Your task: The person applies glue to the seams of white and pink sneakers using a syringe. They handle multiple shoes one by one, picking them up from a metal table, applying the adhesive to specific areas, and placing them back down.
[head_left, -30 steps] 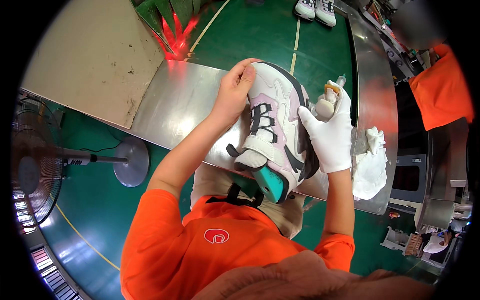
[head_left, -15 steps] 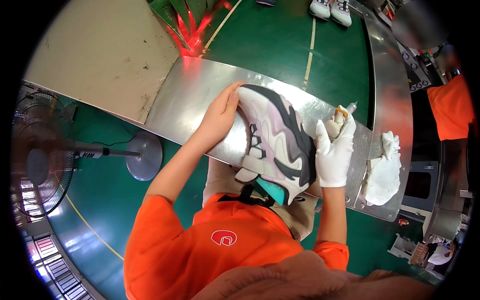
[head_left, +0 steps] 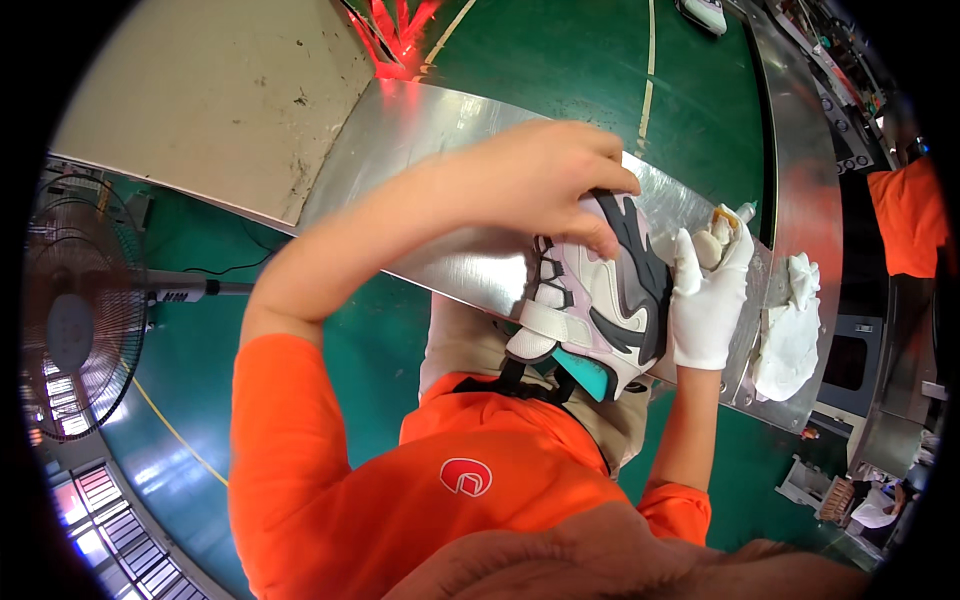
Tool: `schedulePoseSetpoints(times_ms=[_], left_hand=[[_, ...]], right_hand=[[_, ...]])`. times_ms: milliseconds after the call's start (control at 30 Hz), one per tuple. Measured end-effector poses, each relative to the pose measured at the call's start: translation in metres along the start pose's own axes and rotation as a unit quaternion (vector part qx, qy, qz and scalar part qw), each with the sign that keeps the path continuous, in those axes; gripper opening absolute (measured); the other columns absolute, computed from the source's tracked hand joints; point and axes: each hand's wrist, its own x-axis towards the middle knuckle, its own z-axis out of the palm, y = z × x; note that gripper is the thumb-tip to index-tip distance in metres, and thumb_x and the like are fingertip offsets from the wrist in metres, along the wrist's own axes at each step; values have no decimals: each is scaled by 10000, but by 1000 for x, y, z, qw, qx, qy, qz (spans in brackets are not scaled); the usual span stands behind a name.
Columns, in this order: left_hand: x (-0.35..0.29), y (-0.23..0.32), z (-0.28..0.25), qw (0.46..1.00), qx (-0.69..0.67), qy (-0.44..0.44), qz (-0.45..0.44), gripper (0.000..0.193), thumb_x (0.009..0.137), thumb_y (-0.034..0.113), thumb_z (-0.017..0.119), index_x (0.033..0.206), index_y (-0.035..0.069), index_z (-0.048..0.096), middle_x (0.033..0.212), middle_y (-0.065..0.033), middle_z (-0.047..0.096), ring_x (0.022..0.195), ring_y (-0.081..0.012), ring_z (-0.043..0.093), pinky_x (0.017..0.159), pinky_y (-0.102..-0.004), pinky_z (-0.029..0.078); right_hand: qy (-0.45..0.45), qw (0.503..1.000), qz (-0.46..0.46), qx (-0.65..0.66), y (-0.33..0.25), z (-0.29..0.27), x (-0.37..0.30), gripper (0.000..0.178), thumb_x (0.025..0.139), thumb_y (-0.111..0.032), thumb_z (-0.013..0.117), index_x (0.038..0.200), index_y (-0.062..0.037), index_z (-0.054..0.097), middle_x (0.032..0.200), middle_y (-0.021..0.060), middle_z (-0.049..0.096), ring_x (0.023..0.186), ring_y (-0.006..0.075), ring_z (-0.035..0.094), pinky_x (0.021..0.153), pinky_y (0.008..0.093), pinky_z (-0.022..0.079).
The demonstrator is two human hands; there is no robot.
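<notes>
From here, the left hand (head_left: 562, 170) grasps the shoe (head_left: 600, 310), best held steady, the gloved right hand (head_left: 706, 312) cradling a pale rounded piece (head_left: 708, 250).

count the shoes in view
2 clearly visible: one shoe in the left hand, beside the gloved right hand; a second shoe at the top edge, cut off, so others may be hidden.

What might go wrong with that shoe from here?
The white, lilac and black shoe could slip: its heel appears to jut past the near edge of the silvery metal table, while the bare left hand grips it near the toe. The small, pale, round-ended item by the white-gloved right hand might scuff it, being close to the sole.
</notes>
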Motion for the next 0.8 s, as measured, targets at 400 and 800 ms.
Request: schedulePoseSetpoints(times_ms=[400,800], left_hand=[[31,-13,-10,987,17,-145,72,260,864,259,626,853,-1,631,755,-119,554,735,-317,590,629,-420,462],[25,-16,-7,985,-76,-134,-71,281,937,234,541,1058,8,654,930,-170,651,891,-345,608,760,-397,489]], right_hand=[[-17,998,37,-38,8,1,15,521,854,-184,662,1269,35,436,1091,241,604,1004,363,608,890,400,460],[-18,994,45,-99,15,3,37,429,846,-179,647,1180,29,477,1075,273,596,1005,430,589,852,445,472]])
